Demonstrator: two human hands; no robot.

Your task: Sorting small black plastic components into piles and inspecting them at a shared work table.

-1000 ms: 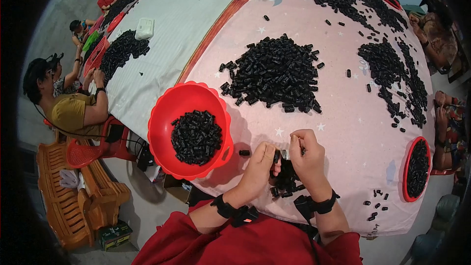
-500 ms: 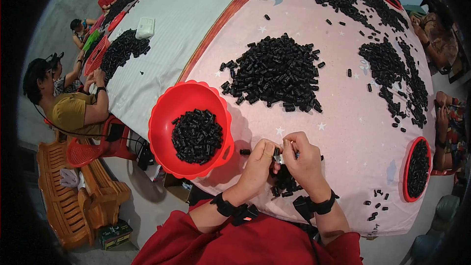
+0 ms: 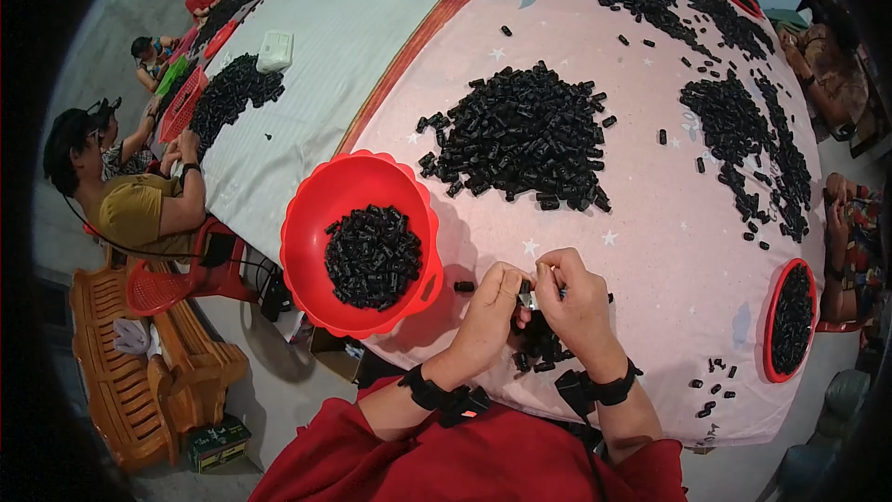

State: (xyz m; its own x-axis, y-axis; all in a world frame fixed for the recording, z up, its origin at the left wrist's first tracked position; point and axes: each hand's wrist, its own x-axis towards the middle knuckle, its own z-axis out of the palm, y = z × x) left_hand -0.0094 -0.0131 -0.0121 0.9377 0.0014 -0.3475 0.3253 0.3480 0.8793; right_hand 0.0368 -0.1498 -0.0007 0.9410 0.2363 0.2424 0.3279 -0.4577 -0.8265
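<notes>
Nearest the body, a small heap of black parts (image 3: 539, 349) lies under both hands. Left hand (image 3: 491, 310) and right hand (image 3: 576, 302) pinch one small black piece (image 3: 526, 296) between their closed fingertips. At nine o'clock sits a red bowl (image 3: 316, 223) of black parts; at twelve, a large black pile (image 3: 525, 135) on the pink tablecloth (image 3: 650, 251).

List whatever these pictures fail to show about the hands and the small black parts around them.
- The small part pinched between the left hand and the right hand: head view, mostly hidden by the fingers and too small to tell its shape.
- The little pile of black parts under the hands: partly hidden by the right hand and wrist.
- The red bowl: how deep its black parts go cannot be told.
</notes>
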